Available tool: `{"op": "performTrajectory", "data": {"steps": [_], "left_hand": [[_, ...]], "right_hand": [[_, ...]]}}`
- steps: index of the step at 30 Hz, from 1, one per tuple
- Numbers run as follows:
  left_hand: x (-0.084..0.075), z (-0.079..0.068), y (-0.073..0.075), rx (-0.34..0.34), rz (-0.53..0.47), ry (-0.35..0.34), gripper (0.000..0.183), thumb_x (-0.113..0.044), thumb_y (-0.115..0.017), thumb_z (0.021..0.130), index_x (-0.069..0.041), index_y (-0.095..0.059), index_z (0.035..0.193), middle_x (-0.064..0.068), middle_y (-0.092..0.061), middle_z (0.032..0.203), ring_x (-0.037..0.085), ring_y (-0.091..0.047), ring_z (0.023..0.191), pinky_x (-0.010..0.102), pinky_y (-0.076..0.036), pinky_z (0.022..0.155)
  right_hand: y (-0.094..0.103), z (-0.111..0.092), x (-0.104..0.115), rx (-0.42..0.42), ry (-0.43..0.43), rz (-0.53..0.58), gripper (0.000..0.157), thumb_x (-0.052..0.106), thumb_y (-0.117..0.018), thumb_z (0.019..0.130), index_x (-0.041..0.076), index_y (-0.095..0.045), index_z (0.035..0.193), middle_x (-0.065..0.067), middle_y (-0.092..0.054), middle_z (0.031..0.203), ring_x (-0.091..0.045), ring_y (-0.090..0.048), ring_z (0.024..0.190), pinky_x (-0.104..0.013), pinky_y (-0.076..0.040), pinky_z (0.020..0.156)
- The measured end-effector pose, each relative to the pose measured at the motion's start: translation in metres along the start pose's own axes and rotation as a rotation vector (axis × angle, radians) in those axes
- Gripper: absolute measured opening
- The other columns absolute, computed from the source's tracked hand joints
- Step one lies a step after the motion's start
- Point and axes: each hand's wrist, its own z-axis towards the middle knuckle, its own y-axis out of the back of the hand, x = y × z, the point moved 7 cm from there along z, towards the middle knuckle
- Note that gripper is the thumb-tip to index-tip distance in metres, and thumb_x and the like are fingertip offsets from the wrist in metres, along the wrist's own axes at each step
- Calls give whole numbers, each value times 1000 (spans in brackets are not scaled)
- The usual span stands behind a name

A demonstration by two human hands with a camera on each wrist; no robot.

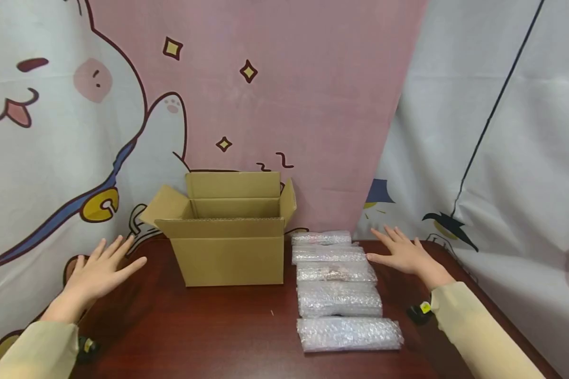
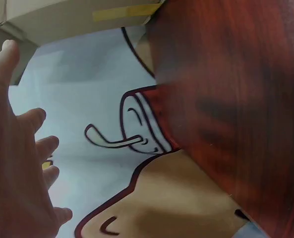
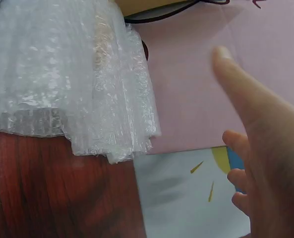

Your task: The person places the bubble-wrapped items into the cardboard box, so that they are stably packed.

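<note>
Bubble-wrapped packs (image 1: 336, 272) | just left of right hand (image 1: 402, 253) | apparently apart

This looks like a curtained-off work corner: cartoon-printed cloth (image 1: 313, 105) hangs around a reddish-brown table (image 1: 227, 326).

An open cardboard box (image 1: 226, 252) stands beside five bubble-wrapped packets (image 1: 340, 295) on a table (image 1: 204, 326).

An open cardboard box (image 1: 232, 258) stands upright beside five clear bubble-wrapped bundles (image 1: 339, 296) lying in a row
</note>
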Motion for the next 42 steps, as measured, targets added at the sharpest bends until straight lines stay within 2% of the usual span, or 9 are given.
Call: {"op": "performTrajectory", "data": {"steps": [3, 6, 12, 15, 18, 24, 31, 37, 42], "left_hand": [[2, -4, 15, -31, -12, -3, 84, -63, -39, 96, -16, -7, 157, 28, -9, 157, 54, 5, 139, 81, 2, 92], [-1, -7, 40, -85, -33, -19, 78, -56, -39, 100, -10, -11, 156, 32, -11, 155, 56, 1, 138, 81, -2, 91], [-32, -3, 100, -217, -160, -156, 63, -35, -43, 104, 8, -29, 148, 40, -22, 147, 58, -9, 137, 72, -7, 103], [-56, 6, 120, -196, -189, -183, 61, -35, -42, 104, 3, -30, 150, 37, -28, 146, 58, -24, 132, 71, -21, 100], [-79, 16, 131, -118, -197, -164, 63, -42, -40, 104, -6, -26, 154, 33, -31, 148, 57, -33, 127, 72, -29, 93], [-113, 38, 138, 11, -207, -158, 70, -51, -40, 101, -9, -25, 154, 28, -32, 150, 52, -32, 132, 70, -28, 98], [-138, 62, 125, 142, -179, -208, 75, -52, -48, 98, -1, -33, 150, 28, -34, 149, 49, -33, 133, 66, -30, 101], [-145, 79, 107, 241, -109, -253, 76, -51, -55, 95, 6, -43, 142, 30, -42, 142, 49, -42, 127, 61, -37, 98], [-141, 83, 92, 323, -128, -246, 81, -50, -59, 92, 9, -39, 143, 31, -40, 143, 49, -42, 127, 59, -39, 97]], "right_hand": [[2, -7, 10, -11, 40, 6, 82, 64, -49, 92, 19, -24, 156, -25, -12, 158, -50, -7, 142, -78, -4, 98], [3, -20, 28, -18, 110, 22, 80, 60, -54, 91, 19, -29, 154, -25, -16, 157, -49, -12, 141, -76, -10, 100], [2, -49, 79, 3, 300, 66, 77, 54, -67, 85, 13, -46, 146, -24, -34, 151, -48, -25, 138, -69, -25, 101], [0, -64, 100, 11, 381, 106, 68, 50, -69, 85, 13, -54, 140, -22, -41, 147, -50, -26, 137, -69, -28, 100], [-2, -76, 119, -21, 475, 128, 61, 50, -69, 85, 16, -61, 134, -19, -46, 144, -48, -32, 134, -68, -33, 97], [-5, -90, 142, -66, 575, 138, 50, 47, -73, 82, 24, -66, 127, -12, -53, 138, -34, -52, 123, -56, -47, 88], [-21, -92, 146, 106, 566, 260, 44, 41, -73, 85, 20, -68, 124, -7, -62, 127, -24, -57, 117, -38, -51, 87], [-43, -90, 139, 261, 513, 390, 40, 33, -77, 82, 16, -71, 117, 10, -66, 115, -9, -59, 109, -34, -52, 86], [-55, -86, 133, 336, 450, 423, 38, 30, -80, 79, 16, -73, 114, 9, -68, 111, -7, -60, 106, -37, -53, 85]]}}
